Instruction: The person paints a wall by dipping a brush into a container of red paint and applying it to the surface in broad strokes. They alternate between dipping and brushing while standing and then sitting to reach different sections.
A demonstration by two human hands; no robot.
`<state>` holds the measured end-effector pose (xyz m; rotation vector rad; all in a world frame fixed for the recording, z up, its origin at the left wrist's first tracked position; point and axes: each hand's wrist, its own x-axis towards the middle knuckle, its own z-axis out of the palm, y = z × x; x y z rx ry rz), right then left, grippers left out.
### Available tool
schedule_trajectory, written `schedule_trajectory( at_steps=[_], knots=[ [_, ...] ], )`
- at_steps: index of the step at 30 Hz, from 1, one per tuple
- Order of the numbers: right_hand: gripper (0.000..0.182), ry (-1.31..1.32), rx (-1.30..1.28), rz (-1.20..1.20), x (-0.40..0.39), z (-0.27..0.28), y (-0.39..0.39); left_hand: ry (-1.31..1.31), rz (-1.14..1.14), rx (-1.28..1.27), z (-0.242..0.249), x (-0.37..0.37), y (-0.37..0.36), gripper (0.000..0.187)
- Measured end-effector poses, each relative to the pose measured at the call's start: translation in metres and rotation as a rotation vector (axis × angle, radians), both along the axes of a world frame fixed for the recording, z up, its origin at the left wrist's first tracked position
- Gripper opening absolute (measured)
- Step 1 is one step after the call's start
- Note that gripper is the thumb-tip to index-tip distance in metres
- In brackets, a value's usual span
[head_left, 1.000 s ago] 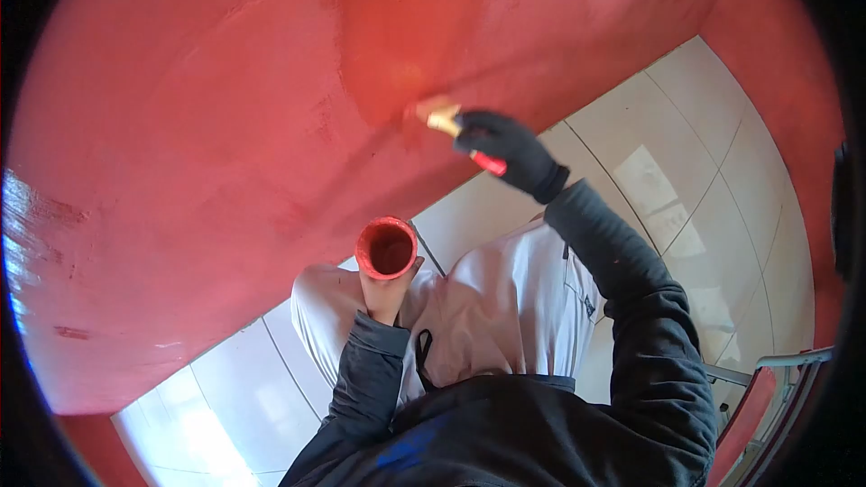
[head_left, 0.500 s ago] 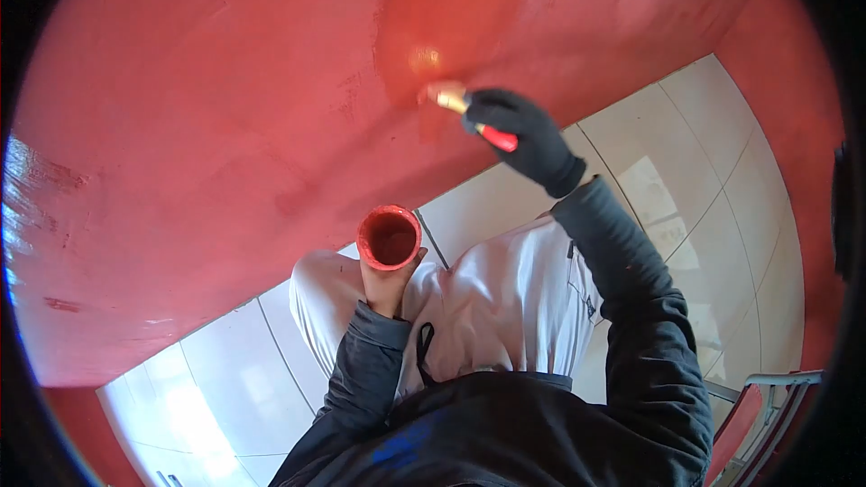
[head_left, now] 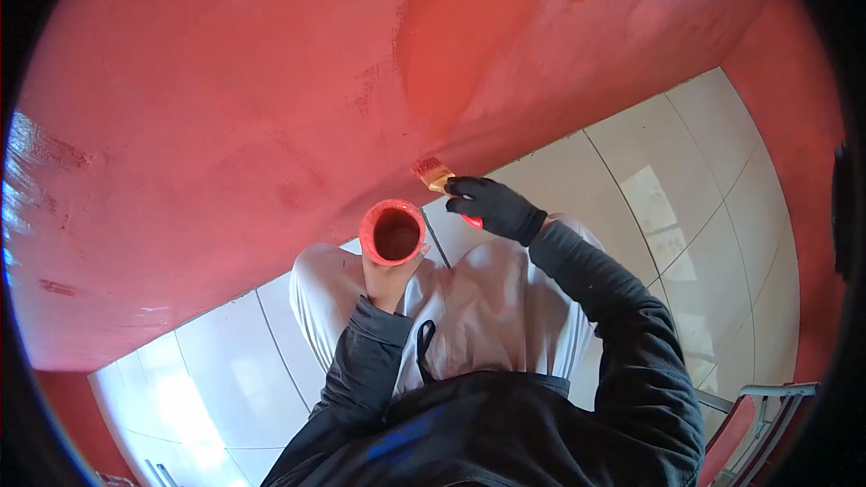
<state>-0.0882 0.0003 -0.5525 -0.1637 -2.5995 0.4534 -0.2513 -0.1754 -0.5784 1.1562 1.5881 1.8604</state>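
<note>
My bare left hand (head_left: pixel 390 281) is wrapped round a red-smeared cup (head_left: pixel 393 233) with dark red paint inside, held upright over my lap. In my black-gloved right hand (head_left: pixel 494 207) is a paintbrush (head_left: pixel 439 180) with a pale ferrule and a red handle. Its bristles are coated in red and point up and left, a little above and right of the cup's rim. Behind the brush stands the red wall (head_left: pixel 244 108), with a darker, wet-looking patch above. Whether the bristles touch the wall is unclear.
Pale glossy floor tiles (head_left: pixel 631 171) run along the foot of the wall. A metal-framed object (head_left: pixel 780 390) stands at the lower right. Another red wall (head_left: pixel 798 117) rises on the right. My legs in light trousers (head_left: pixel 487 316) are bent beneath my hands.
My right hand has come down and slightly left with the brush, away from the wet patch and closer to the cup. My left hand and the cup have hardly moved.
</note>
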Motion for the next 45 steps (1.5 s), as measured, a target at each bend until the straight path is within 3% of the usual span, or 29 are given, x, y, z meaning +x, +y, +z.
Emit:
schedule_trajectory(
  at_steps=[2, 5, 7, 8, 9, 11, 12, 14, 15, 16, 18, 20, 24, 26, 32, 35, 38, 42, 45],
  knots=[
    [0.026, 0.118, -0.021, 0.068, -0.002, 0.02, 0.013, -0.008, -0.036, -0.049, -0.007, -0.003, -0.001, 0.044],
    [0.027, 0.335, -0.135, -0.074, 0.004, 0.13, 0.02, -0.072, -0.095, -0.071, -0.004, 0.002, 0.0, 0.044],
    [0.026, 0.563, 0.072, -0.143, 0.013, 0.186, 0.022, -0.123, -0.121, -0.051, -0.003, 0.003, -0.002, 0.044],
    [0.025, 0.67, 0.143, -0.178, 0.015, 0.198, 0.022, -0.15, -0.133, -0.067, -0.005, 0.002, -0.002, 0.055],
    [0.025, 0.669, 0.142, -0.181, 0.014, 0.195, 0.024, -0.177, -0.145, -0.081, -0.006, 0.002, -0.003, 0.066],
    [0.03, 0.765, 0.243, -0.169, 0.01, 0.177, 0.029, -0.215, -0.177, -0.086, -0.005, 0.0, -0.002, 0.067],
    [0.029, 0.634, 0.2, -0.151, 0.008, 0.151, 0.032, -0.248, -0.208, -0.085, -0.004, -0.001, -0.001, 0.067],
    [0.033, 0.387, -0.606, -0.244, 0.0, 0.095, 0.013, -0.205, -0.168, -0.097, -0.014, -0.004, -0.002, 0.068],
    [0.037, 0.252, -0.613, -0.245, 0.002, 0.05, 0.01, -0.163, -0.13, -0.113, -0.017, -0.006, -0.003, 0.068],
    [0.033, 0.179, -0.545, -0.22, 0.008, 0.016, -0.004, -0.153, -0.134, -0.108, -0.013, -0.005, -0.003, 0.068],
    [0.029, 0.114, -0.473, -0.194, 0.015, -0.018, -0.004, 0.048, -0.016, -0.017, -0.003, -0.001, -0.001, 0.043],
    [0.025, -0.015, 0.023, -0.039, 0.022, -0.037, 0.002, 0.014, -0.043, -0.042, -0.012, -0.005, -0.001, 0.043],
    [0.024, 0.016, -0.055, -0.146, 0.022, 0.008, 0.029, 0.001, -0.083, -0.084, -0.009, -0.001, 0.001, 0.045],
    [0.023, 0.221, 0.088, -0.165, 0.027, 0.041, 0.026, -0.003, -0.083, -0.089, -0.011, 0.001, 0.002, 0.046],
    [0.021, 0.049, 0.029, -0.066, 0.03, -0.024, 0.012, -0.018, -0.121, -0.079, -0.013, 0.001, -0.003, 0.047],
    [0.02, 0.059, 0.043, -0.086, 0.02, -0.027, 0.032, 0.005, -0.117, -0.102, -0.016, -0.002, -0.004, 0.047],
    [0.024, 0.126, -0.065, -0.105, 0.023, 0.028, 0.042, 0.027, -0.091, -0.107, -0.009, 0.001, -0.006, 0.046],
    [0.029, 0.369, 0.083, -0.078, 0.047, 0.11, 0.062, -0.021, -0.084, -0.136, -0.016, 0.003, -0.006, 0.044],
    [0.028, 0.555, 0.274, -0.197, 0.064, 0.179, 0.071, -0.064, -0.127, -0.1, -0.01, 0.005, -0.004, 0.043]
  ],
)
